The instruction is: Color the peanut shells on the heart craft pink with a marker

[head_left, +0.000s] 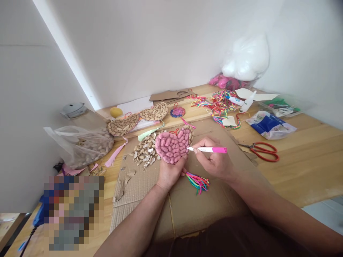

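My left hand (171,174) holds up a heart covered in peanut shells (171,147), mostly coloured pink, its upper right edge still shell-brown. A multicoloured tassel (198,182) hangs below it, and a red loop shows at its top. In my right hand (213,160) is a white marker with a pink end (209,149), its tip at the heart's right side. Behind the heart lies a heap of loose peanut shells (147,150) on a cardboard sheet (203,210).
Two plain peanut-shell hearts (123,124) and a small pink-and-blue ornament (177,112) lie further back. Red-handled scissors (265,150) and a blue-and-white packet (270,124) are at right, below tangled coloured cords (222,101). At left stands a plastic bag of peanuts (85,146).
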Tool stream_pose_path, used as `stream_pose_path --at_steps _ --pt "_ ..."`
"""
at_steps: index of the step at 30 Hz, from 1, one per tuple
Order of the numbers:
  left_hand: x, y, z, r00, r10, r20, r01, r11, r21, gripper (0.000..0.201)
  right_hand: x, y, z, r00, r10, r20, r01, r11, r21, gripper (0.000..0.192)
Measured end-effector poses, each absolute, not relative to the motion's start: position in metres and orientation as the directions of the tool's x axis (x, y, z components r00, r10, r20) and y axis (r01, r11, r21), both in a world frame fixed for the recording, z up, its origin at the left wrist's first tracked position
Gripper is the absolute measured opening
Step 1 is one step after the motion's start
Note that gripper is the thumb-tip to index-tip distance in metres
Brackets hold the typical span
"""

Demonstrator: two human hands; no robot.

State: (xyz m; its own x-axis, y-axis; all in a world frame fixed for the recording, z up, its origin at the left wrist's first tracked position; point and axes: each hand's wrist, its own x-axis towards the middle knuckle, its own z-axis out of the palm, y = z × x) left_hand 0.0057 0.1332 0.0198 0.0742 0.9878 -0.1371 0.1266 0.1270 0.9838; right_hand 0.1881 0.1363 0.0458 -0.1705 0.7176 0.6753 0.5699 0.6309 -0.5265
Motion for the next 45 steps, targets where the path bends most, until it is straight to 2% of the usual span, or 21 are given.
stream_pose_path --at_steps 3,9,14,16,19,22,27,30,41,45 --pt "0.005 0.133 0.02 0.081 0.988 -0.134 0.123 0.124 0.985 0.033 0.189 0.137 0.046 -0.178 0.69 0.701 0.583 0.648 -0.49 0.011" --pt "0.005 0.133 0.02 0.077 0.988 -0.131 0.139 0.119 0.983 0.033 0.187 0.135 0.048 -0.18 0.732 0.657 0.547 0.63 -0.551 0.01" --pt "0.005 0.133 0.016 0.064 0.993 -0.101 0.163 0.09 0.983 0.029 0.184 0.133 0.048 -0.227 0.648 0.727 0.608 0.677 -0.414 0.011" --pt "0.004 0.133 0.014 0.055 0.997 -0.051 0.149 0.042 0.988 0.024 0.184 0.133 0.049 -0.229 0.641 0.732 0.61 0.681 -0.406 0.011" --pt "0.004 0.134 0.013 0.043 0.999 0.009 0.126 -0.014 0.992 0.023 0.184 0.133 0.048 -0.213 0.661 0.72 0.602 0.669 -0.436 0.011" --pt "0.004 0.134 0.014 0.053 0.998 -0.043 0.132 0.036 0.991 0.024 0.185 0.134 0.047 -0.192 0.684 0.703 0.603 0.648 -0.465 0.01" --pt "0.004 0.133 0.018 0.106 0.985 -0.136 0.129 0.122 0.984 0.031 0.189 0.135 0.049 -0.092 0.837 0.54 0.446 0.519 -0.729 0.005" --pt "0.004 0.133 0.021 0.125 0.98 -0.156 0.098 0.144 0.985 0.033 0.19 0.135 0.05 -0.067 0.882 0.467 0.393 0.453 -0.8 0.007" --pt "0.005 0.134 0.021 0.128 0.981 -0.142 0.074 0.134 0.988 0.036 0.195 0.135 0.051 -0.082 0.879 0.47 0.344 0.467 -0.814 0.013" --pt "0.004 0.134 0.018 0.131 0.983 -0.132 0.108 0.118 0.987 0.033 0.192 0.136 0.052 -0.121 0.858 0.499 0.371 0.505 -0.779 0.011"
